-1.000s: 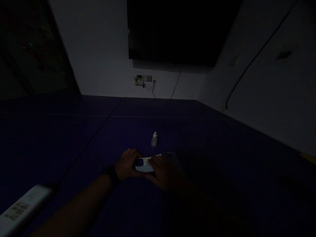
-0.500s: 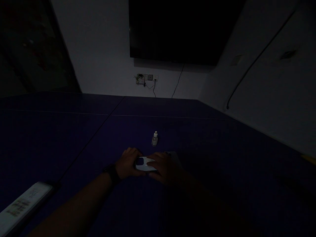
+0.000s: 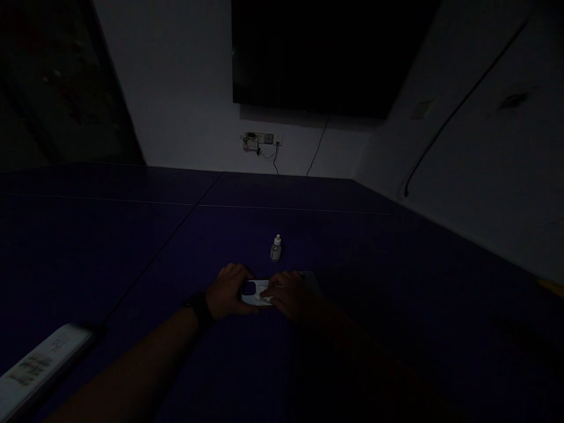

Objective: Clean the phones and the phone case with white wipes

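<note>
A phone case (image 3: pixel 247 299) with a square camera cutout lies in front of me, its pale inner side up. My left hand (image 3: pixel 227 289), with a dark watch on the wrist, grips the case's left end between thumb and fingers. My right hand (image 3: pixel 288 294) is closed on a small white wipe (image 3: pixel 263 293), pressed against the inside of the case; it hides the case's right end. Just beyond stands an upright small dropper bottle (image 3: pixel 275 251) with a white top. A flat greyish thing (image 3: pixel 312 279) shows partly behind my right hand, too dark to name.
The dark blue table (image 3: pixel 154 282) has a seam running across it at left. A long white box-like object (image 3: pixel 48 364) with brownish marks lies at the lower left. Beyond the table, wall sockets (image 3: pixel 264 139) with cables sit under a large black screen (image 3: pixel 312 59).
My right hand has shifted slightly and its fingers have drawn together, so more of the white wipe shows. My left hand and the bottle have stayed in place.
</note>
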Motion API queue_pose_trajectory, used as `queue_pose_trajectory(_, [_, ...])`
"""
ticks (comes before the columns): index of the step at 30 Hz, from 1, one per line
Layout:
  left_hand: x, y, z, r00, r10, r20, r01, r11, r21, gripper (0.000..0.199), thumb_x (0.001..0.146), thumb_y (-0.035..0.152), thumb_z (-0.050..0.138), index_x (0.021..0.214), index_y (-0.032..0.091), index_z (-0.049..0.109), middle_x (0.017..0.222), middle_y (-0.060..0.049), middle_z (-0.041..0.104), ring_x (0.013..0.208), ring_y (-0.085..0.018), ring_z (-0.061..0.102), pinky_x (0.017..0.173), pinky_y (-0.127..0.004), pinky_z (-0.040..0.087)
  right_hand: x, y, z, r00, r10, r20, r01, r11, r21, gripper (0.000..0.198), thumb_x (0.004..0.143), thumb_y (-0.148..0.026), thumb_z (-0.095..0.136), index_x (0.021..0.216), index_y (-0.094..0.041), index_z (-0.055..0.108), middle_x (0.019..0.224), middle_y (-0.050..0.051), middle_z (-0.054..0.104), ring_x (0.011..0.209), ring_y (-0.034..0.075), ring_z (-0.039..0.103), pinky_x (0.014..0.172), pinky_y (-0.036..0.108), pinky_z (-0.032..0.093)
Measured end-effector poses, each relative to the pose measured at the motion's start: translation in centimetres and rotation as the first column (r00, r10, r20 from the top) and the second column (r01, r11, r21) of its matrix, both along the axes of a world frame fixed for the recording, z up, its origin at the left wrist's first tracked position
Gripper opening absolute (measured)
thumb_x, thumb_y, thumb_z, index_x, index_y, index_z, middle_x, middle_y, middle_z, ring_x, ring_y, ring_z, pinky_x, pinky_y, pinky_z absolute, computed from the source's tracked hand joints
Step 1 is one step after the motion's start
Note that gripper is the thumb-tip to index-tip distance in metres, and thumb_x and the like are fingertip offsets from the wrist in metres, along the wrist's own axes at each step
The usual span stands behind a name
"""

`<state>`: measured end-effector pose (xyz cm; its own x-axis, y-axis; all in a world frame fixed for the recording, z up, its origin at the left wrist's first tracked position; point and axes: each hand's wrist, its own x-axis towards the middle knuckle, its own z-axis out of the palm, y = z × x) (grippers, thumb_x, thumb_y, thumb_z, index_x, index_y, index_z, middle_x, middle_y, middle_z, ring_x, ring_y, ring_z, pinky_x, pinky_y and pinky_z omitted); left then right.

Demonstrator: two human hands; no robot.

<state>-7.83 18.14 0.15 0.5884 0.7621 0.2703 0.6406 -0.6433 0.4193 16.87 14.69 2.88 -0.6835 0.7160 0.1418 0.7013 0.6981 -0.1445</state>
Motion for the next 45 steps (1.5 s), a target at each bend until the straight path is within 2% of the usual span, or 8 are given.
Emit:
queue_pose_trajectory(12, [0.1, 0.1, 0.0, 1.0, 0.012, -0.02, -0.012, 1.0, -0.021, 0.07, 0.055, 0.056, 0.091, 0.109, 0.025, 0.06, 0.11, -0.006, 0.062, 0.102, -0.031, 0.054, 0.086, -0.04, 0.04, 0.7, 1.7, -0.6, 0.998, 0.065, 0.0, -0.065, 0.997, 0.051, 0.033, 0.095, -0.005, 0.05, 0.118, -0.019, 0.069, 0.126, 0.01, 0.065, 0.1, 0.02, 0.06, 0.091, 0.035, 0.048])
queue_pose_trajectory(16, [0.0, 0.0, 0.1, 1.0, 0.01, -0.013, -0.01, 1.0, -0.009, 0.07, 0.054, 0.057, 0.091, 0.108, 0.026, 0.06, 0.109, -0.005, 0.063, 0.102, -0.03, 0.055, 0.086, -0.04, 0.04, 1.1, 1.0, 0.2, 0.993, 0.081, 0.087, -0.084, 0.996, 0.028, 0.03, 0.096, -0.008, 0.05, 0.114, -0.02, 0.071, 0.12, 0.008, 0.07, 0.096, 0.02, 0.062, 0.09, 0.035, 0.049])
queue_pose_trajectory(21, [0.0, 0.1, -0.1, 1.0, -0.003, -0.002, 0.003, 1.0, 0.004, 0.071, 0.056, 0.061, 0.09, 0.109, 0.026, 0.059, 0.109, -0.005, 0.063, 0.101, -0.029, 0.055, 0.087, -0.039, 0.04, 2.6, -0.9, 1.5, 0.993, 0.101, 0.064, -0.099, 0.994, -0.044, 0.038, 0.092, -0.024, 0.059, 0.129, -0.016, 0.064, 0.133, 0.013, 0.066, 0.117, 0.027, 0.059, 0.102, 0.044, 0.046])
queue_pose_trajectory(24, [0.0, 0.2, -0.2, 1.0, -0.002, 0.002, 0.002, 1.0, 0.003, 0.071, 0.056, 0.061, 0.089, 0.109, 0.025, 0.06, 0.109, -0.005, 0.063, 0.101, -0.029, 0.055, 0.087, -0.039, 0.04, 3.5, -1.6, 0.7, 0.986, 0.131, 0.099, -0.128, 0.991, -0.037, 0.057, 0.087, -0.021, 0.061, 0.142, -0.014, 0.055, 0.147, 0.016, 0.055, 0.131, 0.032, 0.05, 0.11, 0.051, 0.039])
queue_pose_trajectory(31, [0.1, 0.1, 0.0, 1.0, 0.008, -0.003, -0.008, 1.0, -0.011, 0.069, 0.054, 0.057, 0.091, 0.107, 0.025, 0.06, 0.109, -0.005, 0.063, 0.102, -0.03, 0.055, 0.087, -0.039, 0.04, 2.8, -1.5, -1.2, 0.975, 0.107, 0.195, -0.119, 0.992, 0.052, 0.048, 0.093, -0.005, 0.044, 0.137, -0.017, 0.061, 0.14, 0.012, 0.063, 0.118, 0.025, 0.062, 0.106, 0.043, 0.046])
queue_pose_trajectory(36, [0.2, 0.0, 0.1, 1.0, 0.016, -0.01, -0.016, 1.0, -0.011, 0.07, 0.053, 0.056, 0.093, 0.106, 0.024, 0.06, 0.109, -0.006, 0.063, 0.101, -0.03, 0.055, 0.086, -0.04, 0.041, 2.9, -1.7, 0.5, 0.973, 0.137, 0.184, -0.13, 0.99, -0.049, 0.055, 0.088, -0.007, 0.049, 0.142, -0.013, 0.056, 0.148, 0.015, 0.056, 0.135, 0.025, 0.054, 0.116, 0.043, 0.039])
queue_pose_trajectory(40, [0.1, 0.1, 0.0, 1.0, 0.014, -0.007, -0.014, 1.0, -0.01, 0.07, 0.053, 0.055, 0.093, 0.107, 0.025, 0.06, 0.109, -0.005, 0.062, 0.101, -0.029, 0.055, 0.087, -0.04, 0.041, 3.1, -1.7, 1.2, 0.98, 0.067, 0.188, -0.044, 0.991, -0.123, 0.065, 0.086, -0.007, 0.05, 0.15, -0.015, 0.047, 0.155, 0.014, 0.048, 0.142, 0.024, 0.046, 0.117, 0.041, 0.038])
queue_pose_trajectory(45, [0.2, 0.0, 0.0, 1.0, 0.017, 0.004, -0.017, 1.0, -0.011, 0.068, 0.055, 0.056, 0.092, 0.105, 0.024, 0.06, 0.109, -0.006, 0.062, 0.101, -0.029, 0.055, 0.087, -0.04, 0.041, 2.4, -1.8, 0.6, 0.975, 0.017, 0.222, 0.012, 0.992, -0.128, 0.062, 0.088, -0.005, 0.046, 0.149, -0.013, 0.049, 0.152, 0.017, 0.05, 0.135, 0.028, 0.054, 0.112, 0.045, 0.045])
